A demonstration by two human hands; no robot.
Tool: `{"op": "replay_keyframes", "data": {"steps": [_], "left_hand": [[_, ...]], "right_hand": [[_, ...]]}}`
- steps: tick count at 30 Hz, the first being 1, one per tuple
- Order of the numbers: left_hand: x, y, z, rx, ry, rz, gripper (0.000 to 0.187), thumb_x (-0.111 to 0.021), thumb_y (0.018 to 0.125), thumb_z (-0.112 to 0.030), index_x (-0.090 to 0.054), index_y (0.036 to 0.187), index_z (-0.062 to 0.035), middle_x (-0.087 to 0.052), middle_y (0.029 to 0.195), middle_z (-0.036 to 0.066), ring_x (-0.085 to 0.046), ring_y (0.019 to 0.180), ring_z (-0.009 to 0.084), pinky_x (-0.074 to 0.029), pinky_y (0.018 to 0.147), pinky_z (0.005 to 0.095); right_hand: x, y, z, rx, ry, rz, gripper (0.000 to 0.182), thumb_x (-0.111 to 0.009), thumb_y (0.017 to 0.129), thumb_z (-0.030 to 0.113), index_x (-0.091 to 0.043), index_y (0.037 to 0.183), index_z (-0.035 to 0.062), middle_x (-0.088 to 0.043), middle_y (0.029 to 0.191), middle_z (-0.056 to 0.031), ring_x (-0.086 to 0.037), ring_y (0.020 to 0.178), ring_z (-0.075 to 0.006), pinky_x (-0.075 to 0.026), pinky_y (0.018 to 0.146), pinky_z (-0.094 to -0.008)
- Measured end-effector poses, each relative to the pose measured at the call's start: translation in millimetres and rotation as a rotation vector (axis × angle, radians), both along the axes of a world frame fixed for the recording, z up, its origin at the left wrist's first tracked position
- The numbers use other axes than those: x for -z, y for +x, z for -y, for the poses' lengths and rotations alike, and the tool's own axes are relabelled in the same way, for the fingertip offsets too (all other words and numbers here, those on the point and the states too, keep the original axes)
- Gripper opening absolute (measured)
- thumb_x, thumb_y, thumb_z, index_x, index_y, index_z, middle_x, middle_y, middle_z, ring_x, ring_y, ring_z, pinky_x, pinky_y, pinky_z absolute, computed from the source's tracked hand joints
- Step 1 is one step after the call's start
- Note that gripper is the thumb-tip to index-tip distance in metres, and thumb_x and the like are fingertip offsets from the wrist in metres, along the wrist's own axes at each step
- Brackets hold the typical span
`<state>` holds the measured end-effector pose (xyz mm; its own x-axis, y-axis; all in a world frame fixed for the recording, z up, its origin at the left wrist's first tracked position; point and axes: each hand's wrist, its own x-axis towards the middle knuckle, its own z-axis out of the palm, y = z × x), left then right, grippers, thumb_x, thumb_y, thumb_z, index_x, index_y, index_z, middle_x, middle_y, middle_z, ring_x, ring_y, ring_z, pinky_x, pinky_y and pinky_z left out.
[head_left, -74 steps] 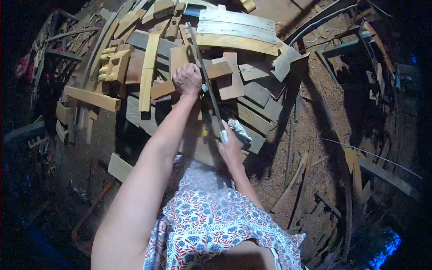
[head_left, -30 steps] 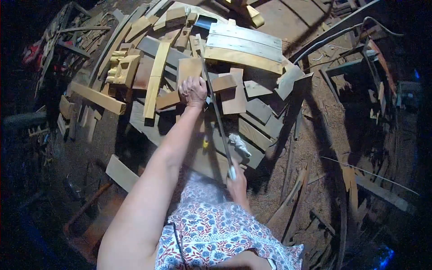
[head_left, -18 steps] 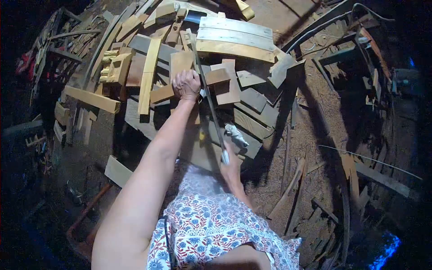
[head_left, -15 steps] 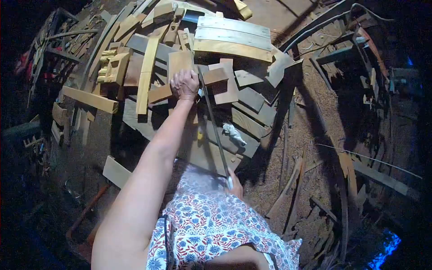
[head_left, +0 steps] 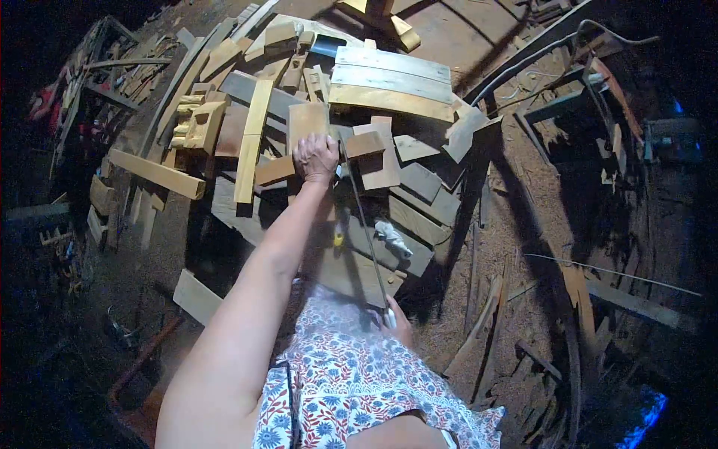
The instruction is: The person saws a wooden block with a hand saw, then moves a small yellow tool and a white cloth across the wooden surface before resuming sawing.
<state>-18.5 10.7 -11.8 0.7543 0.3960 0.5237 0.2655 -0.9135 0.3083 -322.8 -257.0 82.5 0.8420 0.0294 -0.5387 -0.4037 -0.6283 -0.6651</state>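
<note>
Cluttered plank surface (head_left: pixel 336 268) beneath wood block (head_left: pixel 365 144), w/ L hand (head_left: pixel 316 156) clamped on block, R hand (head_left: pixel 402 325) on block's near side gripping saw (head_left: pixel 360 213), blade at block; cut prob. unfinished, depth unclear.

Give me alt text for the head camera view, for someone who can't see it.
A person's bare left hand rests on a tan wooden block, while the right hand grips the whitish handle of a long, thin, dark blade. Scattered wooden boards and a crumpled whitish item lie around.
</note>
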Motion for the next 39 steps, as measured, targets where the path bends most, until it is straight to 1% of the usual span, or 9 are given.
{"op": "replay_keyframes", "data": {"steps": [3,4,14,16,21,23,26,31,39], "left_hand": [[-5,-1,0,0.031,-0.013,0.003,0.02,-0.05,0.076,-0.025,-0.054,0.063,-0.0105,-0.052,0.069,0.009,-0.051,0.067,0.028,-0.037,0.061,0.0417],[-4,-1,1,0.024,-0.012,0.011,0.02,-0.05,0.076,-0.025,-0.054,0.063,-0.0105,-0.052,0.069,0.009,-0.051,0.067,0.028,-0.037,0.061,0.0417],[-5,-7,2,0.043,-0.048,-0.006,0.021,-0.051,0.077,-0.025,-0.055,0.064,-0.0084,-0.054,0.071,0.011,-0.052,0.069,0.029,-0.038,0.063,0.0418],[-10,-8,3,0.043,-0.054,-0.015,0.021,-0.051,0.076,-0.025,-0.055,0.064,-0.0078,-0.053,0.071,0.011,-0.051,0.069,0.0287,-0.037,0.062,0.0421],[-14,-10,2,0.054,-0.048,-0.062,0.018,-0.052,0.074,-0.025,-0.055,0.066,-0.0094,-0.052,0.07,0.01,-0.051,0.067,0.0279,-0.037,0.062,0.0412],[-13,-9,2,0.051,-0.037,-0.055,0.017,-0.052,0.075,-0.025,-0.054,0.067,-0.0099,-0.052,0.07,0.009,-0.051,0.068,0.0278,-0.038,0.062,0.041],[-13,-12,4,0.055,-0.04,-0.047,0.017,-0.052,0.075,-0.026,-0.054,0.067,-0.0109,-0.053,0.071,0.009,-0.051,0.07,0.0275,-0.038,0.062,0.041],[-9,-9,2,0.058,-0.054,-0.068,0.017,-0.052,0.075,-0.026,-0.056,0.067,-0.0113,-0.053,0.071,0.008,-0.051,0.07,0.0276,-0.038,0.062,0.0408],[-13,-10,4,0.048,-0.056,-0.049,0.016,-0.053,0.075,-0.025,-0.056,0.066,-0.0115,-0.054,0.071,0.008,-0.052,0.071,0.0269,-0.038,0.063,0.0404]], "right_hand": [[2,47,-37,0.009,0.024,0.029,0.051,-0.056,0.079,0.009,-0.045,0.127,0.0176,-0.059,0.098,-0.0229,-0.059,0.091,-0.0362,-0.047,0.076,-0.0383],[6,60,-47,-0.015,0.083,0.228,0.055,-0.055,0.078,0.008,-0.042,0.13,0.02,-0.059,0.099,-0.0225,-0.058,0.09,-0.0387,-0.047,0.074,-0.0402],[2,44,-48,-0.09,0.006,0.101,0.062,-0.058,0.076,0.007,-0.038,0.132,0.0203,-0.056,0.113,-0.0203,-0.055,0.102,-0.0367,-0.045,0.084,-0.0406],[11,43,-52,-0.063,0.069,0.083,0.078,-0.064,0.07,-0.002,-0.03,0.137,0.0199,-0.052,0.118,-0.0206,-0.052,0.105,-0.0398,-0.044,0.084,-0.044],[12,55,-59,-0.055,0.018,-0.128,0.074,-0.061,0.077,0.008,-0.023,0.139,0.016,-0.049,0.122,-0.0227,-0.049,0.109,-0.0411,-0.043,0.088,-0.0439],[26,47,-58,-0.086,-0.018,0.092,0.071,-0.06,0.079,0.015,-0.022,0.14,0.0152,-0.055,0.106,-0.0266,-0.055,0.095,-0.0414,-0.044,0.081,-0.0431],[33,44,-58,-0.062,0.024,0.221,0.072,-0.06,0.08,0.02,-0.022,0.14,0.0145,-0.055,0.106,-0.0269,-0.055,0.094,-0.0419,-0.045,0.08,-0.0438],[18,54,-61,-0.034,0.042,0.009,0.077,-0.063,0.08,0.026,-0.017,0.14,0.0108,-0.037,0.132,-0.0253,-0.042,0.117,-0.0396,-0.037,0.096,-0.0403],[19,56,-69,-0.021,-0.009,0.169,0.078,-0.063,0.079,0.022,-0.017,0.14,0.0101,-0.043,0.124,-0.0291,-0.046,0.11,-0.044,-0.04,0.089,-0.0447]]}}
